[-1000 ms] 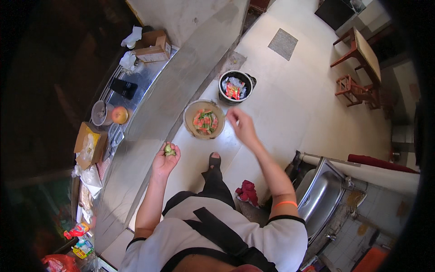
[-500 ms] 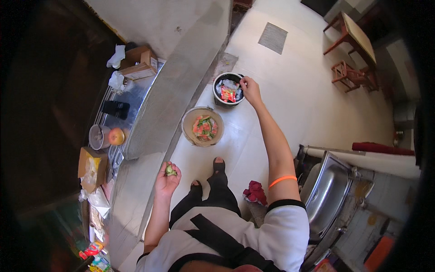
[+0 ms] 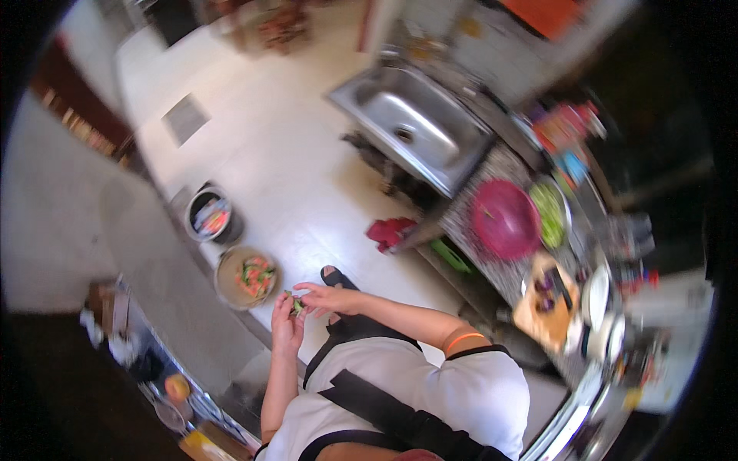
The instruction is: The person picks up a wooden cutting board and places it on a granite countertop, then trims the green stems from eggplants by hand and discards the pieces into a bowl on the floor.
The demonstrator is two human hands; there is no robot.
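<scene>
My left hand (image 3: 285, 329) is closed around a small green vegetable piece (image 3: 298, 306) in front of my body. Close against it, my right hand (image 3: 336, 299) reaches over with fingers stretched and apart; whether they touch the piece is blurred. Just beyond my hands stands a beige bucket (image 3: 223, 286) holding red and green food scraps (image 3: 256, 276). Farther off is a dark bin (image 3: 192, 223) with a pale rim and red and white packaging inside.
To the right, a steel sink (image 3: 419, 127) adjoins a speckled counter (image 3: 492, 280). On it are a magenta bowl (image 3: 506, 220), a bowl of sliced green vegetable (image 3: 547, 215), and a wooden cutting board (image 3: 544, 319) with a knife and purple pieces. A maroon cloth (image 3: 388, 233) hangs below.
My view has swung right, bringing the sink and counter in. My right hand has left the dark bin's rim and come back beside my left hand, which still holds the green piece.
</scene>
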